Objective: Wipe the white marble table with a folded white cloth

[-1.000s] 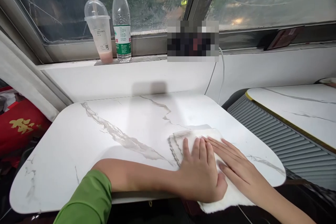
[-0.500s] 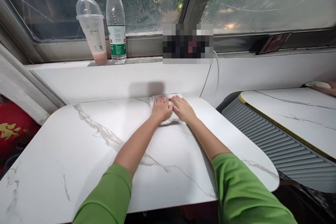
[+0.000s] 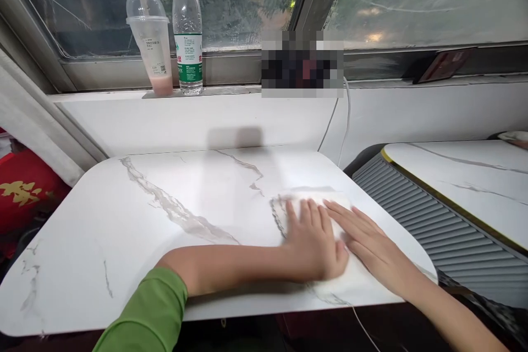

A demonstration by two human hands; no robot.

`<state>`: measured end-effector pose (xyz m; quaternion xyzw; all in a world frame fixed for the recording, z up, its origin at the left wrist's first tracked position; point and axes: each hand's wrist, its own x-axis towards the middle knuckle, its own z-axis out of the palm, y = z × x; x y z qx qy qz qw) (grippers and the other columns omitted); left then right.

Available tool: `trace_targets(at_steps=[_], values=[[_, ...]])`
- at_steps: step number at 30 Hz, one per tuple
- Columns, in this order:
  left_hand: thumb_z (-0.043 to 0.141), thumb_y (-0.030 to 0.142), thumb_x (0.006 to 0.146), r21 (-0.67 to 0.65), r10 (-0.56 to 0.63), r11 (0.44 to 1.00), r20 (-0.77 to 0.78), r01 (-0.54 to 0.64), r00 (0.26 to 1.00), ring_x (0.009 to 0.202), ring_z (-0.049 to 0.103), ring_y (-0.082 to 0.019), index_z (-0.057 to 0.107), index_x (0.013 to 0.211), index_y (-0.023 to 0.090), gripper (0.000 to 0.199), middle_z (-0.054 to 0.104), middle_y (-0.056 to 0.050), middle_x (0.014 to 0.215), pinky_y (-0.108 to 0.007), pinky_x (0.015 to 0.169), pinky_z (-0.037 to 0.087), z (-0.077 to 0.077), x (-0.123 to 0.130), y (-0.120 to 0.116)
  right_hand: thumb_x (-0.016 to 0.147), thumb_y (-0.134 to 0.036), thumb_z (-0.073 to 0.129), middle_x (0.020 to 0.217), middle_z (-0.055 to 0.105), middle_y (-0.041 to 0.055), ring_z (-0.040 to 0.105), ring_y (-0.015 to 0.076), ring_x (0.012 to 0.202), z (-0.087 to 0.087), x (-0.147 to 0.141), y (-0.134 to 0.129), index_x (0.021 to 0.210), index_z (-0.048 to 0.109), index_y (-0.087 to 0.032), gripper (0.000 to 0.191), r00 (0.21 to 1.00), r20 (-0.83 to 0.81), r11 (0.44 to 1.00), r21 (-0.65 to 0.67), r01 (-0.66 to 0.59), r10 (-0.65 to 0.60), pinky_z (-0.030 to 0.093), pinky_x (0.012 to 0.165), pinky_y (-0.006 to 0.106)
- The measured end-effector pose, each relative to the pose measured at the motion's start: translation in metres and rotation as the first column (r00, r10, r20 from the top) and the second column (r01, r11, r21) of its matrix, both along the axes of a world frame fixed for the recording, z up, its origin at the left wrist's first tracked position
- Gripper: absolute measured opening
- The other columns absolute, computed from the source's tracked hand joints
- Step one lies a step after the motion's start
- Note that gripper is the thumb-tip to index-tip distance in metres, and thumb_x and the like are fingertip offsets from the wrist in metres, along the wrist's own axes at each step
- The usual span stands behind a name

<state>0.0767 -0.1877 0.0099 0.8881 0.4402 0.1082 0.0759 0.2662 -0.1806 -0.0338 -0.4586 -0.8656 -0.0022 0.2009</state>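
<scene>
Left hand (image 3: 315, 247) and right hand (image 3: 373, 245) flattened side by side, palms down, fingers extended, on a white cloth (image 3: 357, 286); cloth spread toward the near right corner of a white, grey-veined, round-cornered bench (image 3: 74, 220); clear dome-lidded plastic cup (image 3: 154, 52) beside a green-capped clear plastic bottle (image 3: 188, 58) on the window ledge (image 3: 235, 90) behind.

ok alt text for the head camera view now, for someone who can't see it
A person's left hand and right hand lie palm down on a white cloth on a white, grey-veined table. Behind it, a lidded cup and a green-capped bottle stand on the windowsill.
</scene>
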Motion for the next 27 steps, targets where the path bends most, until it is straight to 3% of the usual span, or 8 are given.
trace_targets(at_steps=[4,7,10,18,24,27], values=[[0.021,0.038,0.095,-0.002,-0.052,0.999,-0.013,0.052,0.999,0.141,0.021,-0.036,0.027,0.143,-0.006,0.065,0.026,-0.023,0.151,-0.059,0.112,0.02,0.0,0.032,-0.017,0.091,-0.026,0.027,0.15,0.035,-0.0032,0.035,0.0237,0.136,-0.005,0.04,-0.027,0.148,0.022,-0.038,0.059,0.992,0.012,0.992,-0.024,0.125,-0.125,0.025,0.115,0.052],[0.021,0.038,0.094,0.005,-0.058,0.998,-0.001,0.058,0.998,0.14,0.022,-0.035,0.03,0.143,-0.005,0.066,0.028,-0.022,0.15,-0.058,0.112,0.02,-0.001,0.047,-0.006,0.091,-0.027,0.028,0.148,0.038,-0.0045,0.035,0.0246,0.136,-0.01,0.06,-0.017,0.147,0.025,-0.041,0.058,0.983,0.053,0.983,-0.038,0.18,-0.178,0.029,0.112,0.054],[0.023,0.039,0.094,0.024,-0.051,0.998,0.018,0.051,0.999,0.139,0.023,-0.033,0.029,0.143,-0.005,0.066,0.03,-0.022,0.149,-0.057,0.113,0.019,-0.002,0.054,0.015,0.091,-0.029,0.028,0.149,0.037,-0.0018,0.034,0.0239,0.137,-0.011,0.068,0.007,0.146,0.03,-0.035,0.056,0.982,0.052,0.981,-0.059,0.186,-0.183,0.033,0.11,0.05],[0.028,0.038,0.093,0.068,0.016,0.997,0.084,-0.022,0.996,0.136,0.027,-0.028,0.033,0.14,-0.002,0.061,0.037,-0.018,0.146,-0.052,0.114,0.018,-0.013,0.065,0.083,0.088,-0.029,0.028,0.146,0.042,0.0031,0.035,0.0224,0.137,0.004,0.054,0.075,0.14,0.044,-0.023,0.054,0.975,0.035,0.972,-0.072,0.222,-0.22,0.031,0.113,0.046],[0.031,0.036,0.092,0.046,0.034,0.998,0.118,-0.039,0.992,0.134,0.031,-0.025,0.037,0.138,0.002,0.057,0.041,-0.014,0.144,-0.05,0.115,0.017,-0.016,0.06,0.128,0.087,-0.031,0.03,0.144,0.045,-0.0012,0.04,0.0223,0.134,0.017,0.033,0.112,0.134,0.051,-0.027,0.051,0.929,0.058,0.922,-0.119,0.369,-0.365,0.047,0.1,0.04],[0.031,0.035,0.093,0.051,0.055,0.997,0.124,-0.061,0.991,0.134,0.032,-0.024,0.037,0.138,0.003,0.056,0.041,-0.013,0.144,-0.049,0.116,0.016,-0.017,0.056,0.146,0.088,-0.03,0.03,0.143,0.046,-0.0011,0.04,0.0221,0.134,0.02,0.023,0.13,0.134,0.052,-0.026,0.051,0.915,0.067,0.909,-0.113,0.402,-0.397,0.048,0.098,0.039]])
